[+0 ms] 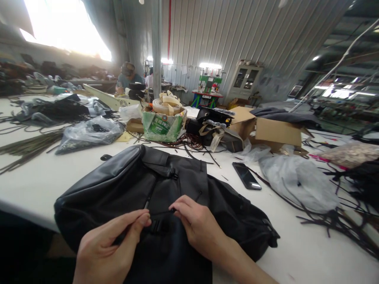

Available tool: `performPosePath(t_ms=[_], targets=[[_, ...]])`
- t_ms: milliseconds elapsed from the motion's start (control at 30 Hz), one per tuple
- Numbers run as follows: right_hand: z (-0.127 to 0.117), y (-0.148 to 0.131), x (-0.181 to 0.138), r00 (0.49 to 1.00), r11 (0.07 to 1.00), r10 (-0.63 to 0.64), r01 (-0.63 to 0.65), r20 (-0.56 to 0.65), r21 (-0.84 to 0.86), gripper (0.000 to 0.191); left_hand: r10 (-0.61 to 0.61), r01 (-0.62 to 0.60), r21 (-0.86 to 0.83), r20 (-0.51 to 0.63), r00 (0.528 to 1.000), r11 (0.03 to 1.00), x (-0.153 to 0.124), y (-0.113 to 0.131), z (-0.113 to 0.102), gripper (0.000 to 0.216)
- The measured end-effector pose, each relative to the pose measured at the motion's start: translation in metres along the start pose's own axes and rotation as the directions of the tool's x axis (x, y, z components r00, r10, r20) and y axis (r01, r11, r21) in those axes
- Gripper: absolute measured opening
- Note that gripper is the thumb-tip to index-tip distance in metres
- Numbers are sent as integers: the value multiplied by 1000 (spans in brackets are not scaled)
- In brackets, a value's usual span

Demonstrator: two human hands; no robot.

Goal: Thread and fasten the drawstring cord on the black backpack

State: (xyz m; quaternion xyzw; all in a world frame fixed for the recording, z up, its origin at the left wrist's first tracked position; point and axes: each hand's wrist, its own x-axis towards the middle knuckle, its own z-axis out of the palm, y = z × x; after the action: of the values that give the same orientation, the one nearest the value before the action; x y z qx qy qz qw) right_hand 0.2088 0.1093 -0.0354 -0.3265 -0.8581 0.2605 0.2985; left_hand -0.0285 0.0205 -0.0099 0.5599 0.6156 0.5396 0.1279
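A large black backpack [118, 177] lies flat on the white table, with black straps and a buckle [173, 172] on its upper part. A second buckle [156, 226] sits between my hands. My left hand [111, 244] hovers over the bag's middle, thumb and forefinger pressed together; what they pinch is too small to make out. To its right, my right hand [197, 223] is closed in a pinch on the end of a thin black cord [161, 213] that runs toward my left fingertips.
Behind the bag stands a green-and-white bucket [162, 125] with rolls of tape. A phone [246, 176], a plastic bag [299, 183] and loose black cords lie right. An open cardboard box [276, 134] is behind them. Another plastic bag [90, 134] lies left. People [128, 77] sit farther back.
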Motion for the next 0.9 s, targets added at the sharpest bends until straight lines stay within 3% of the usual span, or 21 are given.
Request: performPosePath(t_ms=[133, 233, 300, 367, 500, 600, 900], targets=[[2, 7, -4, 1000, 996, -8, 7, -11, -94, 32, -282, 282, 14, -30, 959, 959, 0, 6, 2, 41], [0, 9, -6, 1000, 999, 8, -9, -16, -54, 35, -382, 382, -29, 2, 924, 924, 3, 3, 2, 48], [-6, 9, -6, 998, 999, 16, -14, -56, 36, 39, -393, 397, -58, 73, 917, 916, 6, -2, 3, 50], [-14, 9, -6, 983, 990, 62, -38, -173, 136, 37, -390, 400, -68, 127, 912, 914, 8, -8, 2, 52], [-29, 12, -7, 883, 958, 222, -119, -413, 261, 24, -420, 436, -82, 163, 893, 896, 9, -19, -1, 56], [-32, 17, -8, 850, 937, 297, -172, -435, 305, 23, -451, 474, -117, 178, 874, 873, 8, -27, -2, 62], [-25, 18, -8, 876, 962, 245, -167, -415, 214, 20, -490, 539, -131, 281, 825, 832, 15, -28, -2, 65]])
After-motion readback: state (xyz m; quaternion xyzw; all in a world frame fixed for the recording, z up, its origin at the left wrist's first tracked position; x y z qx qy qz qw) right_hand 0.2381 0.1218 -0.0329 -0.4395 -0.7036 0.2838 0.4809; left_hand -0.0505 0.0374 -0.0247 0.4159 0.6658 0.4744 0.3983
